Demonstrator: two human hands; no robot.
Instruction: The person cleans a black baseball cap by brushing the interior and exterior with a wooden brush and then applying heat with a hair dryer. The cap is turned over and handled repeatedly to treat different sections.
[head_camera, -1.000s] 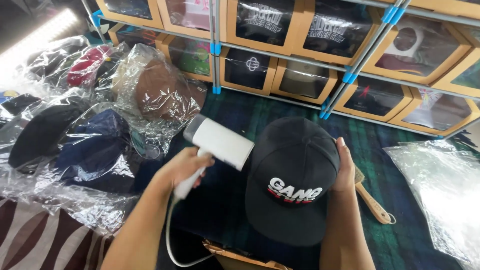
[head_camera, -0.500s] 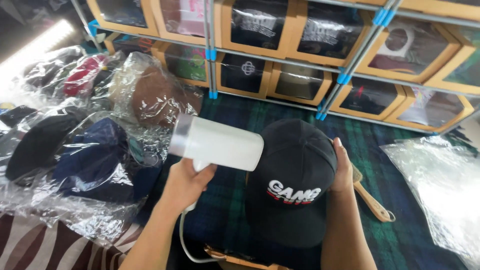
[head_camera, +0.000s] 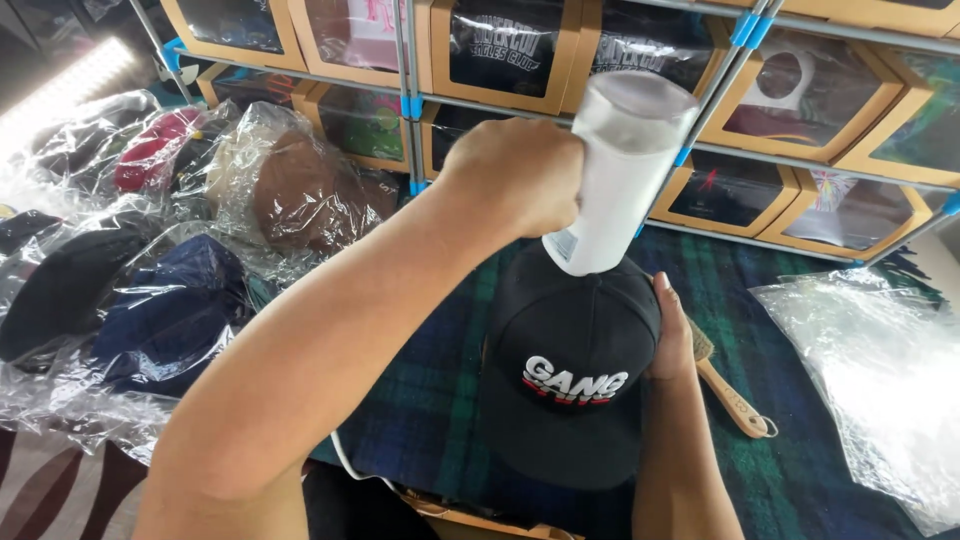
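Your right hand sits mostly behind the black cap, so only its thumb edge shows and you cannot tell how its grip lies. The white handheld steamer is motion-blurred, and its handle is buried in your left hand. The wooden brush is half hidden behind your wrist. The clear plastic bag runs off the right edge.
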